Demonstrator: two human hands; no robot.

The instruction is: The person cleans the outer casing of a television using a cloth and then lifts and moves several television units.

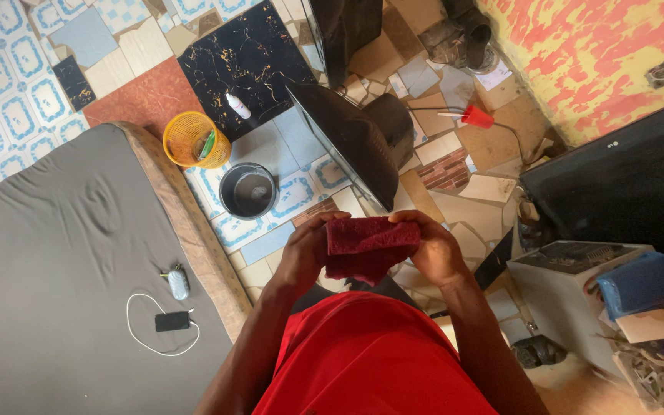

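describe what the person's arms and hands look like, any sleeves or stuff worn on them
Both forearms are bare, with no sleeves reaching them in view. The left hand and right hand wear no gloves, and no watch, bracelet or ring shows. The only clothing visible is a red garment below the arms.

Grey mattress (55,253) with phone (172,321), white cable (134,330).

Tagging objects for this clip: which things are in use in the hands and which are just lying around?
In hand:
- folded dark red cloth, held by left hand and right hand

Lying about:
- dark screen leaning on the tiled floor
- grey pot
- yellow basket
- white bottle
- phone with white cable, on the grey mattress
- blue roll
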